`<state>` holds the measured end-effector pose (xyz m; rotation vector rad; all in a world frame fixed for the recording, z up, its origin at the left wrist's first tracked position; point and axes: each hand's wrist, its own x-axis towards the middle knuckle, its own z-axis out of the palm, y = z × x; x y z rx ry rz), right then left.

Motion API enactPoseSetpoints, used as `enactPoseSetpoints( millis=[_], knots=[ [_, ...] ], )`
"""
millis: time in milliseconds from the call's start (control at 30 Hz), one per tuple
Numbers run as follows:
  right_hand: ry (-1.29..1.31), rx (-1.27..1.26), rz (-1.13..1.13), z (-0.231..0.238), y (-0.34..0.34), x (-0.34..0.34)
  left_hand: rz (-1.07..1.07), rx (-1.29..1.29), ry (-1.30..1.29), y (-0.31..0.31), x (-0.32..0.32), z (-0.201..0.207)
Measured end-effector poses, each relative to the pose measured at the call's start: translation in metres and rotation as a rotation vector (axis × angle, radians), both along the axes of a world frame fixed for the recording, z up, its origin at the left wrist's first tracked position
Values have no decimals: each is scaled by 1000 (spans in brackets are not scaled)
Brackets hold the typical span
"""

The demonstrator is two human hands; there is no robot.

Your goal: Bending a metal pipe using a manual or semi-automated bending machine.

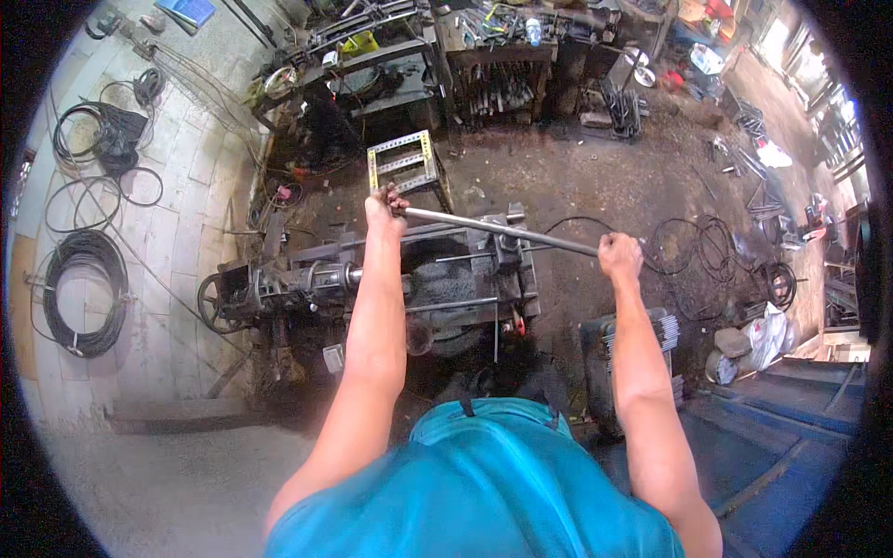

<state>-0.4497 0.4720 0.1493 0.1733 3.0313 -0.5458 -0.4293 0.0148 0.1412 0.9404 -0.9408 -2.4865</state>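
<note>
A long grey metal rod point(502, 229) stretches between my two hands, above a dark lathe-like machine. My left hand point(387, 206) is closed round its left end, and my right hand point(619, 253) grips the other end, a little lower in the picture. Beneath the rod lies the machine point(326, 279), with a handwheel point(219, 303) on its left and grey chips heaped on its bed. Both arms are stretched forward, and the left forearm hides part of the machine's middle.
A metal-framed stool point(409, 149) stands behind the machine. Beyond it are cluttered workbenches point(502, 51). Black cable point(693, 246) lies coiled on the floor at right. Near my right arm sits a stack of metal rods point(670, 331). A wire coil point(86, 293) hangs at left.
</note>
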Motion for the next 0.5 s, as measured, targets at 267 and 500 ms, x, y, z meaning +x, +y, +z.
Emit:
enactPoseSetpoints(
  millis=[267, 500],
  knots=[
    [107, 50, 20, -17, 8, -2, 81, 38, -48, 14, -8, 2],
    [75, 6, 44, -1, 2, -8, 122, 1, -53, 16, 4, 8]
  ],
)
